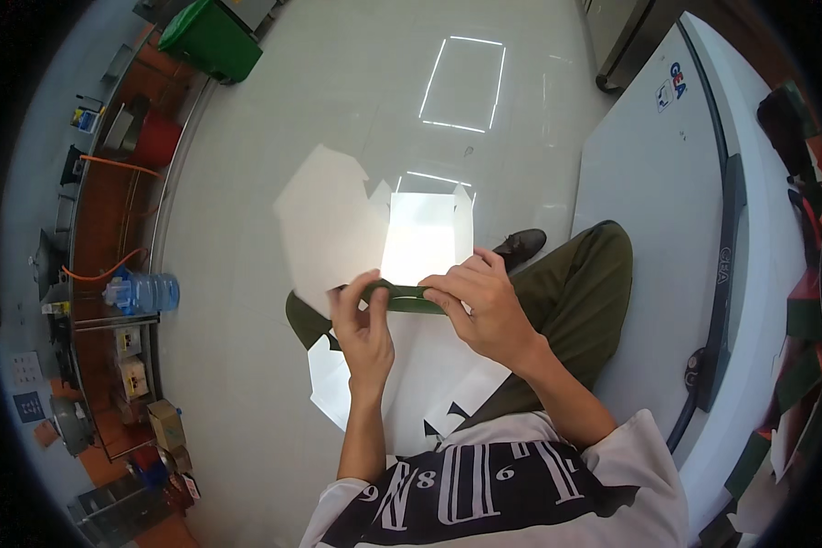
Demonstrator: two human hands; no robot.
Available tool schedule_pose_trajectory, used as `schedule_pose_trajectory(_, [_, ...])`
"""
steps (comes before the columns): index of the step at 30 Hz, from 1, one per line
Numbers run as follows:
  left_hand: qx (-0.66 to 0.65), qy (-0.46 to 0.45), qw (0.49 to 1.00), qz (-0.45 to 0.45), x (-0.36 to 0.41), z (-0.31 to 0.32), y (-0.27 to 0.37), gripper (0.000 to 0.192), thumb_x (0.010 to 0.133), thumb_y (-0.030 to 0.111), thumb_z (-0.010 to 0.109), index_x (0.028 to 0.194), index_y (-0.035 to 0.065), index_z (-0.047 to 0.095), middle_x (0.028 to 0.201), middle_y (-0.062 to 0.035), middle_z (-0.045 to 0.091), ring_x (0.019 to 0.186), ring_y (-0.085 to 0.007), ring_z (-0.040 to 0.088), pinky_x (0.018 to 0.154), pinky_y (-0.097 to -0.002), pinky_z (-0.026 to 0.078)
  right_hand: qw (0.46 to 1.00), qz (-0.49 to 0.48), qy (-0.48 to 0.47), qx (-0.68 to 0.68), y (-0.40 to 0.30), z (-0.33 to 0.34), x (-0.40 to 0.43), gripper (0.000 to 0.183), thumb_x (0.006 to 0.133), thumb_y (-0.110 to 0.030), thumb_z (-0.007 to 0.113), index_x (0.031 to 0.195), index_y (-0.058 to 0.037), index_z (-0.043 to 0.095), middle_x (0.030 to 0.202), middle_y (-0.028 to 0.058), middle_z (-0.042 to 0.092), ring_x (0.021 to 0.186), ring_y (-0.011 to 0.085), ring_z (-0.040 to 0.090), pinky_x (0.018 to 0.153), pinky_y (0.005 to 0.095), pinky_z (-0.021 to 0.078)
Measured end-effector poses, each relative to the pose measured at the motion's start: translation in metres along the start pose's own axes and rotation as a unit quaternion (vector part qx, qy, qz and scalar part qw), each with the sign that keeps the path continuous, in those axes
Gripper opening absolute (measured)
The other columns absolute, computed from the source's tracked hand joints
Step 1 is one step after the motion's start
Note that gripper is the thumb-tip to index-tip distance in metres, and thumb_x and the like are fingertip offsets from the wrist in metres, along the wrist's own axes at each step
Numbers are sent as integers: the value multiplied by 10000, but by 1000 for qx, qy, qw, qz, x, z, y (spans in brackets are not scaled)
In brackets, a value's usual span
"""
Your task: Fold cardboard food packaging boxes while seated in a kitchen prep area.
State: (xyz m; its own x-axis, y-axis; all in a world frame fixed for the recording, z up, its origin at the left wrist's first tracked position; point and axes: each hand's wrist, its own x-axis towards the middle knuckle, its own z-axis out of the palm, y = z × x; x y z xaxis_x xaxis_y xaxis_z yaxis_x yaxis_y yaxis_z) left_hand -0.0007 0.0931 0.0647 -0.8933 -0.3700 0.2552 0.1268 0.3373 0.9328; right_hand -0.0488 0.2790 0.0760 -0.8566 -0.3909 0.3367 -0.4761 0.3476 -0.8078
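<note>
My left hand (364,325) and my right hand (483,308) pinch the green folded edge (414,301) of a partly folded cardboard box (421,236) over my lap. The cardboard is white inside, and its small side tabs stand up at the far end. A wide white flap (329,226) spreads out beyond my left hand. More white cardboard (431,363) with slots and notches lies across my thighs; whether it belongs to the same box I cannot tell. My fingers hide parts of the green edge.
Close on my right stands a white GEA chest freezer (644,157), with green and red cardboard pieces (805,315) along its far side. To the left are a metal rack (154,253), a blue water jug (147,293) and a green bin (212,41). My dark shoe (522,248) rests on the tiled floor.
</note>
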Motion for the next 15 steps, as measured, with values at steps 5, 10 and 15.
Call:
schedule_pose_trajectory(5, [39, -18, 999, -20, -10, -10, 0, 241, 1045, -8, 642, 1272, 40, 709, 1111, -134, 678, 962, -172, 663, 790, -307, 551, 999, -20, 9, -35, -2, 9, -5, 121, 965, -136, 735, 1075, -100, 770, 792, 12, 656, 832, 208, 634, 1140, 558, 373])
schedule_pose_trajectory(10, [108, -153, 982, -6, -4, -24, 20, 357, 992, -31, 676, 1324, 83, 735, 1081, -169, 671, 951, -272, 661, 823, -377, 528, 998, -60, -6, -21, -4, 7, -8, 138, 942, -114, 754, 1078, -100, 771, 816, 6, 678, 858, 202, 652, 1152, 550, 383])
schedule_pose_trajectory(15, [137, -202, 970, 11, -4, -28, 19, 402, 992, -21, 672, 1367, 111, 724, 1164, -199, 625, 994, -314, 645, 853, -396, 521, 997, -80, 7, -12, -3, 6, -11, 145, 927, -96, 765, 1071, -99, 771, 838, 6, 704, 860, 205, 666, 1109, 530, 438])
